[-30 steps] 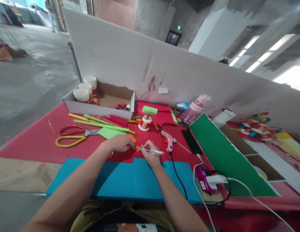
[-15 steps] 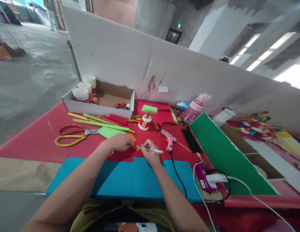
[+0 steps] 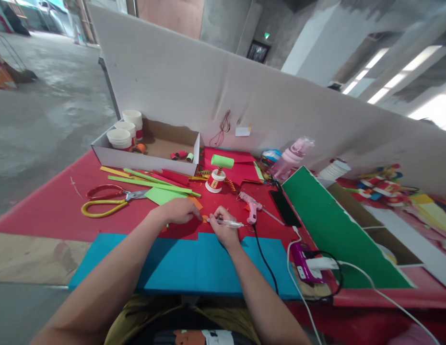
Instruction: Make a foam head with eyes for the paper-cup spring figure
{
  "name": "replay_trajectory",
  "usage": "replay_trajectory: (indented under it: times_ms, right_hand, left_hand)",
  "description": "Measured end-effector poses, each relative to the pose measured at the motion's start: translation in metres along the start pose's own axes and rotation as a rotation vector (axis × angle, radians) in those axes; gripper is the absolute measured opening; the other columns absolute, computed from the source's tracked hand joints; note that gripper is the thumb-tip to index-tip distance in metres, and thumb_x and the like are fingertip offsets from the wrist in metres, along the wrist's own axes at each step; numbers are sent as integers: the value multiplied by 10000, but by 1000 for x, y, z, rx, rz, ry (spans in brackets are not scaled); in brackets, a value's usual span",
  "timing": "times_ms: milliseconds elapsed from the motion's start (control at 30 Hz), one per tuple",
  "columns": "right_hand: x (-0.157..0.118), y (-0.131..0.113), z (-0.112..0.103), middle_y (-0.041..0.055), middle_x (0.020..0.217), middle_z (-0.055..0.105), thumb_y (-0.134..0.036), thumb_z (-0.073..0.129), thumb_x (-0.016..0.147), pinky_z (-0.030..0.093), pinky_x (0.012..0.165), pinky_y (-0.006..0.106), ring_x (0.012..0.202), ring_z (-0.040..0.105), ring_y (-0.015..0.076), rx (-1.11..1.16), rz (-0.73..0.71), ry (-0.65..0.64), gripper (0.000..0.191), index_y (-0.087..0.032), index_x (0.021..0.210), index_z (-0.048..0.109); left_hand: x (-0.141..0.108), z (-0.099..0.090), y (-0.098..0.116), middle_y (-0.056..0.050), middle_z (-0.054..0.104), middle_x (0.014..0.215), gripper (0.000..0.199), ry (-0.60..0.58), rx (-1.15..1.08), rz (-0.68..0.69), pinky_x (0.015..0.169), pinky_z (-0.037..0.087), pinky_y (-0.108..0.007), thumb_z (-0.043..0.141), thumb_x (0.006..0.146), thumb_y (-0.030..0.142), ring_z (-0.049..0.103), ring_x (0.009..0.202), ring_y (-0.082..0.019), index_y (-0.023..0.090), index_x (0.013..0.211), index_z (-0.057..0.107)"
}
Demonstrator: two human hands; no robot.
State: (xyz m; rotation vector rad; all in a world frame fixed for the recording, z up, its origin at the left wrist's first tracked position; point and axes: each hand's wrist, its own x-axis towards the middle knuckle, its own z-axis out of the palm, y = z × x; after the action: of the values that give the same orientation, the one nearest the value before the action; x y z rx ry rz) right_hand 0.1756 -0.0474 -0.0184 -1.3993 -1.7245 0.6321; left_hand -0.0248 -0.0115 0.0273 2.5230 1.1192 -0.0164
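My right hand (image 3: 225, 228) is closed around a pen (image 3: 228, 223) with a clear, whitish barrel. Its tip end points left at a small orange paper piece (image 3: 205, 219) on the red table cover. From the other side, my left hand (image 3: 180, 211) holds that piece down with bent fingers, the fingertips at its edge. Just beyond my hands stands a red and white paper cup (image 3: 215, 182), upside down, with a green paper roll (image 3: 222, 162) on a coiled strip above it. A pink glue gun (image 3: 251, 207) lies right of the pen.
Large scissors (image 3: 115, 199) and green paper strips (image 3: 154, 184) lie to the left. Behind them is a box (image 3: 147, 162) with cups and small paper rolls. Blue paper (image 3: 172, 268) covers the front edge. A phone (image 3: 285, 208), a purple power strip (image 3: 305, 266) and cables are right.
Almost nothing differs. Both hands stay at the orange piece with the pen in the same place; the camera view has shifted very slightly.
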Motion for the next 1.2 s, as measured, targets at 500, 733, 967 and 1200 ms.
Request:
replay_trajectory:
  times_ms: [500,733,967,1200]
  right_hand:
    - [1,2,0,-58,533,431,-336,532,780,307,516,223,517,438,116,-26,-15,6,237,-225,609,410]
    - [1,1,0,-57,534,436,-332,530,782,298,514,227,514,443,118,-23,-5,-11,232,-223,611,417]
    - [1,3,2,-59,532,433,-323,528,786,299,510,222,511,442,112,-3,-3,3,232,-222,611,416]
    - [1,3,1,-56,531,432,-325,529,783,301,510,221,509,438,112,-16,-5,11,238,-220,605,410]
  left_hand:
    - [-1,-2,2,20,728,1053,459,-4,5,4,739,459,-225,441,781,136,656,901,-173,349,1087,709]
    - [-1,-4,4,19,725,1066,464,-13,-7,3,737,454,-220,440,781,123,654,909,-167,345,1087,709]
    - [0,-3,3,16,726,1064,468,-15,8,-12,736,453,-225,441,780,122,654,902,-170,352,1089,707]
    - [-1,-4,5,19,728,1055,463,-14,11,-17,738,453,-222,440,779,134,651,910,-170,346,1092,708]
